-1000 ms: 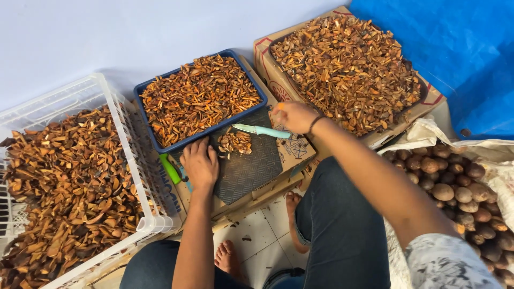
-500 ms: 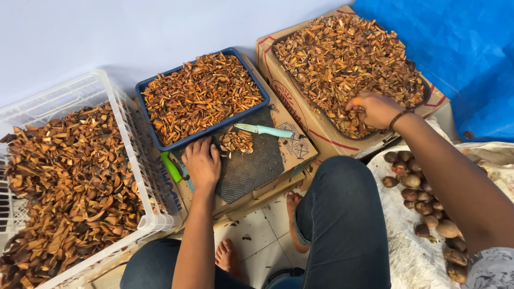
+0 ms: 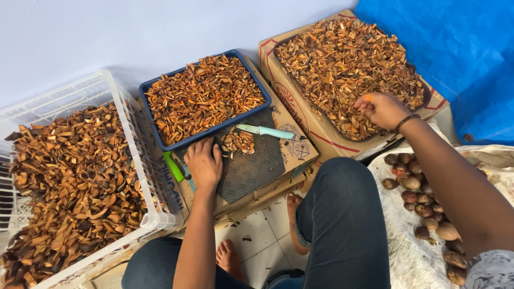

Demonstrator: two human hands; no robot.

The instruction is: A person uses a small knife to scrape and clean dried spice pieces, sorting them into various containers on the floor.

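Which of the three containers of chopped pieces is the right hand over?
The cardboard box at far right; the right hand hovers over its pile, unlike the blue tray and white crate.

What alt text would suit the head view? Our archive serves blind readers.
A seated person's right hand hovers over a cardboard box of brown chopped pieces, while the left hand rests flat on a dark cutting mat. A teal-handled knife lies on the mat beside a blue tray and a white crate, both full of pieces.
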